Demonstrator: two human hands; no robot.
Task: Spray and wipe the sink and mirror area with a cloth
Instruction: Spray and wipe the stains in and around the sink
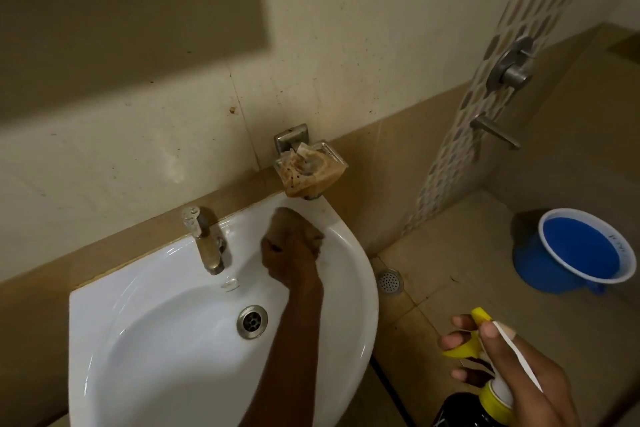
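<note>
A: Where was the cloth (pixel 313 239)?

B: At centre frame, bunched brown in the left hand (pixel 289 255), which was curled tight round it and pressed it onto the sink (pixel 114 333) rim at the back, just right of the tap (pixel 207 242). It was blurred, so little of the cloth showed.

A: And the other hand?

B: The right hand (pixel 512 374), lower right of the frame, gripped a spray bottle (pixel 485 392), fingers wrapped round its neck and yellow trigger. The bottle was dark with a yellow collar, held off to the right of the sink, over the floor. The two hands were well apart.

A: What of the sink itself?

B: White, lower left, with a steel drain (pixel 252 321) in the bowl. The left forearm crossed the bowl beside the drain.

A: Anything round it?

B: A stained soap dish (pixel 310 168) on the wall just above the cloth. At upper left, the mirror (pixel 131 7). At right, a blue bucket (pixel 585 250) on the floor, a floor drain (pixel 389 280) between it and the sink, and shower valves (pixel 510 68) on the tiled wall at upper right.
</note>
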